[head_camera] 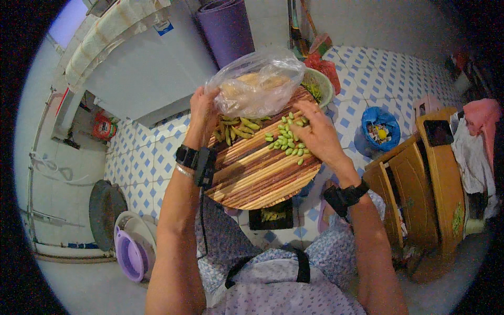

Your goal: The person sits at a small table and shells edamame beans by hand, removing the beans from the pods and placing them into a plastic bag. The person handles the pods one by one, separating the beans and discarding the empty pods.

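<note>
My left hand grips the left edge of a clear plastic bag with pale yellow-beige contents. Under it is a round, striped wooden board. Several green bean pods, some browned, lie on the board beside my left hand, below the bag. A cluster of shelled green beans is spread over the board's right half. My right hand rests around the right side of these beans, thumb and fingers apart, with no object visible in it.
A pale bowl holding green pieces stands behind the board, near a red plastic bag. Below the board's front edge is a black tray with pods. A blue-lined bin and a wooden cabinet stand at right, purple basins at left.
</note>
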{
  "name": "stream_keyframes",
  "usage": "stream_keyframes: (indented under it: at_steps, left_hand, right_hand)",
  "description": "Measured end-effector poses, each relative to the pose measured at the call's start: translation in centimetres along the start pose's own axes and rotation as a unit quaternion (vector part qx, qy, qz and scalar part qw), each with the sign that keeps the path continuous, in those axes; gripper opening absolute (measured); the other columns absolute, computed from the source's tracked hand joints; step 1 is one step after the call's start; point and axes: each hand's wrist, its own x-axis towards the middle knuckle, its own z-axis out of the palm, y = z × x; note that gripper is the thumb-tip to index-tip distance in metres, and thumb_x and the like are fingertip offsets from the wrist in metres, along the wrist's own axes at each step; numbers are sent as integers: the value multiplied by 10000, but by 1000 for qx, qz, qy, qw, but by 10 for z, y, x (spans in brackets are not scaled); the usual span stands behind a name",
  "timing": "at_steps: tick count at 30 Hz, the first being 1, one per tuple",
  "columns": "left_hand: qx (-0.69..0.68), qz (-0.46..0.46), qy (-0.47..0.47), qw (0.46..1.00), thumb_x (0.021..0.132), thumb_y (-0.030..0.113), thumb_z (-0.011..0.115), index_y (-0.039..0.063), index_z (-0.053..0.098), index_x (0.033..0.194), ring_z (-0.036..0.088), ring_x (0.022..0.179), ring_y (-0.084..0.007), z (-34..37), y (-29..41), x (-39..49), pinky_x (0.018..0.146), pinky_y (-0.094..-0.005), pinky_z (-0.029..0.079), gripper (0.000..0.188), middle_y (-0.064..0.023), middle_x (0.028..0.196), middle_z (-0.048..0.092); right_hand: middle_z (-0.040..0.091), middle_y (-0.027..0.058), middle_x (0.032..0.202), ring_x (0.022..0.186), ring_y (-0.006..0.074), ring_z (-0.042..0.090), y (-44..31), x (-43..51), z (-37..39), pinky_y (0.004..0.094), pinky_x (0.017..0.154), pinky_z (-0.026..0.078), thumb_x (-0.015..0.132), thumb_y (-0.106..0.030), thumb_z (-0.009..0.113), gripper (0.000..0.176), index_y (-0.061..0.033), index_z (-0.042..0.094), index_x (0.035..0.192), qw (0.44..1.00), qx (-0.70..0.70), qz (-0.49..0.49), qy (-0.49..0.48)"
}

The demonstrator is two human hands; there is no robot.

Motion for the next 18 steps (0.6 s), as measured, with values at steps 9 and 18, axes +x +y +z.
stream_keyframes:
  at_steps: [9,18]
  left_hand:
    - [22,-3,-22,1000,853,91,578,-30,501,1118,594,912,-186,-4,12,-33,796,-314,506,302,-100,1041,593]
    - [2,69,-32,997,830,71,583,-25,515,1114,587,905,-162,-4,-1,-46,808,-290,470,307,-88,1031,600]
  right_hand:
    - [479,173,1221,1203,373,393,-19,-2,20,455,1023,312,696,-409,715,629,-56,525,1180,977,-94,-151,-116]
    - [518,155,1004,982,327,470,-25,4,27,436,848,386,715,-210,691,352,-77,593,1026,974,-148,-154,-75]
